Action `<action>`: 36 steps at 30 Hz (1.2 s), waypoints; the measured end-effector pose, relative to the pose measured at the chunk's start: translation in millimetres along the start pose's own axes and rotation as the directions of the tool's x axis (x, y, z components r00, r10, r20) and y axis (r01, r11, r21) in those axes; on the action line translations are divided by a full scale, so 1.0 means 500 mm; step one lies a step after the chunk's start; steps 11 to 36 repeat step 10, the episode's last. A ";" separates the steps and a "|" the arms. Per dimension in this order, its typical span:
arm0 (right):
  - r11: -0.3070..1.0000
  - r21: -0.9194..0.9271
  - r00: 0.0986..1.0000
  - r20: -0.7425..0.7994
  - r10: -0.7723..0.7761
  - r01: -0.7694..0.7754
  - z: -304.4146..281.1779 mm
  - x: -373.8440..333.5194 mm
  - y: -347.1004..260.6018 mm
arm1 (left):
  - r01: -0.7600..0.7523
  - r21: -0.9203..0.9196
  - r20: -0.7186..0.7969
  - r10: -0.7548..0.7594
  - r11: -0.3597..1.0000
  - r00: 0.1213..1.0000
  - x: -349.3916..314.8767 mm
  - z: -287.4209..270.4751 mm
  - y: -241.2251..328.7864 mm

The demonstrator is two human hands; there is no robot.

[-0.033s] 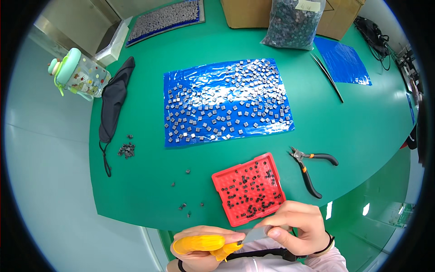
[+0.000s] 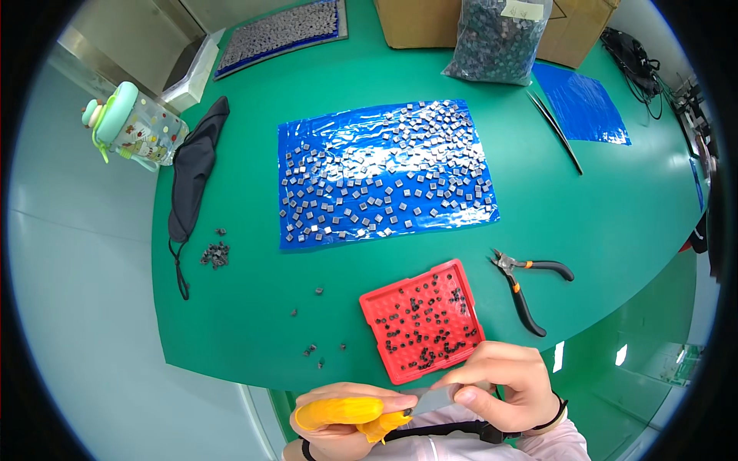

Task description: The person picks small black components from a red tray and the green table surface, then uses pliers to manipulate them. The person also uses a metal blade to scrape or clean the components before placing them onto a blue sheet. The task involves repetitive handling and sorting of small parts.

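My left hand (image 2: 342,422), with yellow covers on its fingers, is closed at the table's near edge. Its thumb and a covered finger pinch a small dark piece (image 2: 407,412). Facing it, my right hand (image 2: 507,384) grips a thin, flat grey strip (image 2: 437,399) between thumb and fingers. The strip's other end is against or right beside the dark piece; I cannot tell if they touch. Just beyond my hands lies a red tray (image 2: 388,357) scattered with many small black parts (image 2: 430,336).
Side cutters (image 2: 516,288) lie right of the tray. Behind it, a blue sheet (image 2: 338,238) carries small metallic cubes. Dark bits (image 2: 215,255), a black mask (image 2: 196,173) and a bottle (image 2: 146,127) are leftward. Tweezers (image 2: 557,134), a bag of parts (image 2: 500,46) and cardboard boxes (image 2: 415,23) stand farther back.
The grey strip in my right hand has shifted and tilted very slightly against the left hand's piece. Everything on the table stays in place.
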State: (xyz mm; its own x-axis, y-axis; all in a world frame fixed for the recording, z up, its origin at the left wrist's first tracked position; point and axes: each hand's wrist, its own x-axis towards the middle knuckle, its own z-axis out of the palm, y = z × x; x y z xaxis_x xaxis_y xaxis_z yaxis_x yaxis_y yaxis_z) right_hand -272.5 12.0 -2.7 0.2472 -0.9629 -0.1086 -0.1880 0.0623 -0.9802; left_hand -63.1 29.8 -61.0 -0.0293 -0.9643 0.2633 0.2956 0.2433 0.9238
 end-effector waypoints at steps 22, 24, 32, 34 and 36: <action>0.991 0.024 0.989 -0.068 -0.133 0.135 -0.012 -0.011 0.021 | 0.285 -0.030 0.106 -0.280 0.958 0.954 0.042 0.012 0.045; 0.991 0.024 0.989 -0.068 -0.133 0.135 -0.012 -0.011 0.021 | 0.285 -0.030 0.106 -0.280 0.958 0.954 0.042 0.012 0.045; 0.991 0.024 0.989 -0.068 -0.133 0.135 -0.012 -0.011 0.021 | 0.285 -0.030 0.106 -0.280 0.958 0.954 0.042 0.012 0.045; 0.991 0.024 0.989 -0.068 -0.133 0.135 -0.012 -0.011 0.021 | 0.285 -0.030 0.106 -0.280 0.958 0.954 0.042 0.012 0.045; 0.991 0.024 0.989 -0.068 -0.133 0.135 -0.012 -0.011 0.021 | 0.285 -0.030 0.106 -0.280 0.958 0.954 0.042 0.012 0.045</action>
